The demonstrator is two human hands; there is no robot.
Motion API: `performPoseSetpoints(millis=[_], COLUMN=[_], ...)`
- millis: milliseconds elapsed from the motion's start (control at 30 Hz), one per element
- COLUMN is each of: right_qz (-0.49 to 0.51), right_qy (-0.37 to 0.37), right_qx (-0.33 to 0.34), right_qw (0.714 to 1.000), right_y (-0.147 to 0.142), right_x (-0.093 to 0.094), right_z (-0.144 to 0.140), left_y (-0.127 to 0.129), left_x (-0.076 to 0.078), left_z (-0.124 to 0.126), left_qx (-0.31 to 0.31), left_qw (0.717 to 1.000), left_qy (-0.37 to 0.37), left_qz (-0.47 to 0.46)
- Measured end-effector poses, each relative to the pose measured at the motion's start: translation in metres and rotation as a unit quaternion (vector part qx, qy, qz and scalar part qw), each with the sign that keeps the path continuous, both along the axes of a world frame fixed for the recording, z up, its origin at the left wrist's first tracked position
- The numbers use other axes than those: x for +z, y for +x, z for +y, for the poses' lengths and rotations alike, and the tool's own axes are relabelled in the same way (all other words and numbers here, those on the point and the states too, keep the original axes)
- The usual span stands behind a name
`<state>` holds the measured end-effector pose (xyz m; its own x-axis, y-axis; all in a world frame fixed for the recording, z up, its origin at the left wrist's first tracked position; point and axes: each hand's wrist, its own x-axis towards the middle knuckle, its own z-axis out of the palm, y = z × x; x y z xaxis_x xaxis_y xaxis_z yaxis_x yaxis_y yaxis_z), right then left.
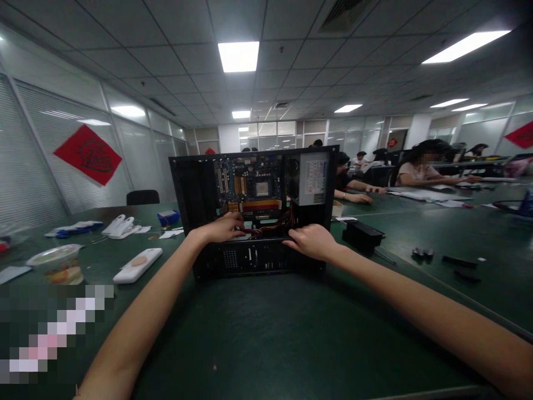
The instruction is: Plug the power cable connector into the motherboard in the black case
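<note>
An open black computer case (183, 194) stands on the table, its inside facing me. Inside it are a motherboard (233, 166) and a silver power supply (311, 180) at the upper right. Along the lower part run red, yellow and black cables (268, 226). My left hand (222, 228) reaches in over the lower frame, its bent fingers and thumb closed at the left end of these cables. My right hand (312, 240) closes over the lower right frame of the case, thumb outside. The tips of its other fingers are hidden behind the frame.
On the left lie a white power bank (138, 265), a plastic food tub (62, 264) and a blue object (168, 216). To the right are a black box-shaped part (362, 236), a screwdriver (385, 255) and small black pieces (459, 261). Other people sit beyond.
</note>
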<state>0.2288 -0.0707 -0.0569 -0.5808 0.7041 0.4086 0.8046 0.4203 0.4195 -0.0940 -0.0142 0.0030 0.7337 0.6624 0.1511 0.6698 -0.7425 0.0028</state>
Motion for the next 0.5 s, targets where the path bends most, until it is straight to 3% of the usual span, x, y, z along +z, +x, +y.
performPoseSetpoints(millis=[133, 267, 400, 500], right_qz=[0.001, 0.004, -0.001, -0.001], right_qy=[-0.004, -0.008, -0.016, -0.019], right_qx=[0.0, -0.003, -0.005, -0.011], right_qw=[1.0, 1.0, 1.0, 1.0], right_y=[0.0, -0.001, -0.001, -0.002], right_x=[0.0, 0.0, 0.003, 0.004], right_z=[0.0, -0.001, -0.002, -0.004], left_y=[0.004, 0.013, 0.024, 0.031], left_x=[0.01, 0.035, 0.056, 0.061], left_z=[-0.009, -0.037, -0.076, -0.097], left_qx=[-0.002, -0.015, -0.02, -0.011], left_qw=[0.998, 0.996, 0.996, 0.999], left_qy=[0.017, 0.033, 0.063, 0.048], left_qz=[-0.055, -0.087, -0.063, -0.022])
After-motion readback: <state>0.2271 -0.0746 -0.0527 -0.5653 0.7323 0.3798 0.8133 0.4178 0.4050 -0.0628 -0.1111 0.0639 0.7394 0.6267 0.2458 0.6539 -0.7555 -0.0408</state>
